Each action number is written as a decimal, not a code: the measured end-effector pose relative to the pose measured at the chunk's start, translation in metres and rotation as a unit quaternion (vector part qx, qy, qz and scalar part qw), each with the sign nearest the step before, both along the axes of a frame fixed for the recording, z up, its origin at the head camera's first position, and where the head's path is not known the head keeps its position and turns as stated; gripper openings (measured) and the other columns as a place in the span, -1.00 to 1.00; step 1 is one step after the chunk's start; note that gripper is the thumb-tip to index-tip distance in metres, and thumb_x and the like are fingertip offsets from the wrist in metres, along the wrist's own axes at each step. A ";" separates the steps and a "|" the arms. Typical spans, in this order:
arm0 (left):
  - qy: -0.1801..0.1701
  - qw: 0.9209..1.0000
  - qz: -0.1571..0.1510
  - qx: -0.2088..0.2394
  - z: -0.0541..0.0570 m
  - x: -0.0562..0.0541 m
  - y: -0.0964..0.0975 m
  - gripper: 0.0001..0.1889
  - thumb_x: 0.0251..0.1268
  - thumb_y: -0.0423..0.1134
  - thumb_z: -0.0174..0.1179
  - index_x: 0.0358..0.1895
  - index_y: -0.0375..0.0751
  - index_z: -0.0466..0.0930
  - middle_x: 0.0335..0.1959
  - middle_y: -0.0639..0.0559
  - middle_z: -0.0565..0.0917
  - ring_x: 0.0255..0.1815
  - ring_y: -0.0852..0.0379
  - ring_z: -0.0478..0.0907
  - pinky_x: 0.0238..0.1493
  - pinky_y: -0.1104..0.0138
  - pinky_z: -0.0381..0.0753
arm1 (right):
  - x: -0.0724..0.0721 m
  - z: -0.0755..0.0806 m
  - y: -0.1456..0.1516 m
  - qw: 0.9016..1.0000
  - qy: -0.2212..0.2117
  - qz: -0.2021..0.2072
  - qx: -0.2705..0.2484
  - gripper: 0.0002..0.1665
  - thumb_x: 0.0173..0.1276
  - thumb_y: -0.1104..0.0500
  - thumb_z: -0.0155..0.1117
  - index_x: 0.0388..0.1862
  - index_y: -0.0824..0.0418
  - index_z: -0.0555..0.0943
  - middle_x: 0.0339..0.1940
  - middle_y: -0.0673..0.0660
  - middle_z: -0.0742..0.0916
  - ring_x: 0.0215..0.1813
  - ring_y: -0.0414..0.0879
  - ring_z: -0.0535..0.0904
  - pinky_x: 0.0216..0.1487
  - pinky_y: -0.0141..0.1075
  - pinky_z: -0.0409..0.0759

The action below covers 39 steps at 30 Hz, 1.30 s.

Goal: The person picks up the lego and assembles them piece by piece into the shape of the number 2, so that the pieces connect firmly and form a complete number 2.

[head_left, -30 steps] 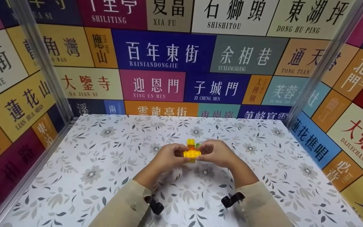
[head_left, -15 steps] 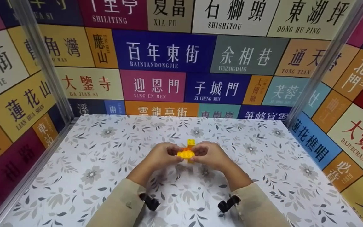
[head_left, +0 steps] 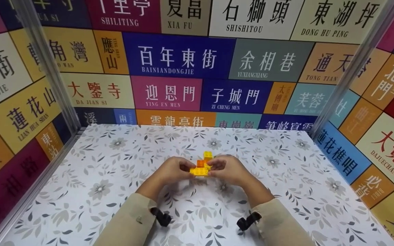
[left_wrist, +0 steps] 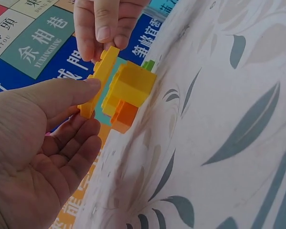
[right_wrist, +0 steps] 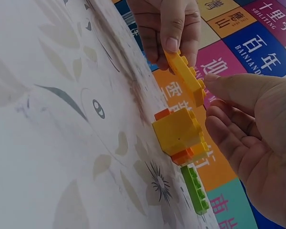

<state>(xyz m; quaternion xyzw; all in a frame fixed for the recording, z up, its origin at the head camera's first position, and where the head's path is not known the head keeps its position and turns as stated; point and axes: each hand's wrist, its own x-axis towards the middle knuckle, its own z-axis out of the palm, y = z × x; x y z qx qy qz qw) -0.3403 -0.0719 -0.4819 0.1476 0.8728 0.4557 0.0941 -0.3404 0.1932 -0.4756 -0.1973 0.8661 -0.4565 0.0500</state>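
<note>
Left hand (left_wrist: 62,129) pinches one end of the yellow plate (left_wrist: 100,83), thumb on top, fingers curled under. Right hand (right_wrist: 262,129) at the other end, thumb and fingertips just beside it or touching; can't tell if it grips or only steadies. Plate studs point up, away from the table.

Landmark: yellow block (left_wrist: 137,82). Plate is off the table, above the block and to the person's side of it; a gap shows in the left wrist view, so not joined. Orange brick (left_wrist: 125,115) sits against the block's left side, and another orange piece (right_wrist: 183,156) sticks out on its right. Green brick (right_wrist: 195,190) lies to the block's right; right wrist view shows it near, contact unclear; head view hides it behind the right hand.

Step, my read: brick assembly, plate getting turned or lined up in the fingers, not attached. Next move seems to call for settling its angle, setting the underside square over studs, then a firm press while one hand braces the block, which could tip.

Farther out from the block: beige sleeves (head_left: 128,218) toward the person, floral tabletop (head_left: 91,160) all round, lettered wall panels (head_left: 180,56) beyond.
</note>
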 end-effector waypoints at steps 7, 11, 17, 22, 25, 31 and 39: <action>-0.020 1.000 0.001 -0.005 -0.003 -0.002 -0.001 -0.71 0.21 -0.25 0.55 0.00 0.08 0.85 -0.07 0.11 0.82 -0.06 0.13 0.70 0.18 0.17 0.71 | -0.001 -0.001 0.002 1.000 0.003 -0.011 0.012 -0.60 0.31 0.14 0.60 0.12 0.14 0.80 -0.02 0.13 0.83 -0.06 -0.11 0.75 0.09 -0.23 0.76; -0.031 1.000 0.003 0.001 -0.004 -0.002 -0.001 -0.71 0.19 -0.29 0.55 -0.03 0.08 0.85 -0.08 0.11 0.82 -0.05 0.12 0.70 0.21 0.16 0.71 | -0.002 -0.003 0.004 1.000 0.003 -0.025 0.016 -0.59 0.29 0.11 0.62 0.12 0.11 0.80 0.00 0.10 0.81 -0.05 -0.11 0.73 0.09 -0.22 0.73; -0.075 0.997 0.028 0.011 -0.003 -0.004 -0.001 -0.68 0.15 -0.31 0.59 -0.06 0.14 0.85 -0.09 0.11 0.79 -0.02 0.08 0.68 0.23 0.15 0.67 | -0.006 -0.006 0.010 1.000 0.001 -0.029 0.010 -0.57 0.32 0.12 0.60 0.16 0.13 0.79 0.08 0.17 0.81 -0.02 -0.08 0.71 0.09 -0.22 0.70; -0.114 0.992 0.048 0.019 -0.002 -0.002 0.000 -0.66 0.10 -0.32 0.63 -0.09 0.17 0.84 -0.06 0.11 0.78 0.03 0.04 0.67 0.28 0.14 0.63 | -0.009 -0.009 0.013 0.999 -0.005 -0.033 0.009 -0.55 0.33 0.09 0.61 0.19 0.06 0.79 0.14 0.12 0.81 0.02 -0.08 0.71 0.14 -0.17 0.71; -0.120 0.991 0.051 0.019 -0.002 -0.001 0.000 -0.66 0.09 -0.31 0.63 -0.10 0.17 0.84 -0.04 0.11 0.77 0.04 0.04 0.67 0.29 0.13 0.63 | -0.010 -0.011 0.014 0.999 -0.015 -0.036 0.003 -0.54 0.33 0.09 0.60 0.20 0.06 0.78 0.15 0.11 0.81 0.05 -0.06 0.72 0.17 -0.14 0.73; -0.102 0.994 0.036 0.003 -0.007 -0.002 -0.003 -0.69 0.09 -0.27 0.65 -0.11 0.13 0.84 -0.07 0.10 0.77 -0.01 0.05 0.65 0.21 0.18 0.64 | -0.012 -0.016 0.015 0.998 -0.044 -0.045 -0.010 -0.47 0.35 0.08 0.59 0.28 0.10 0.73 0.14 0.14 0.82 0.12 -0.03 0.73 0.18 -0.15 0.75; -0.081 0.996 0.021 -0.003 -0.011 -0.002 -0.003 -0.72 0.08 -0.27 0.66 -0.13 0.06 0.85 -0.11 0.09 0.79 -0.09 0.09 0.66 0.11 0.22 0.65 | -0.016 -0.023 0.014 0.995 -0.084 -0.056 -0.027 -0.43 0.36 0.12 0.59 0.33 0.13 0.70 0.23 0.15 0.81 0.14 -0.04 0.74 0.13 -0.27 0.75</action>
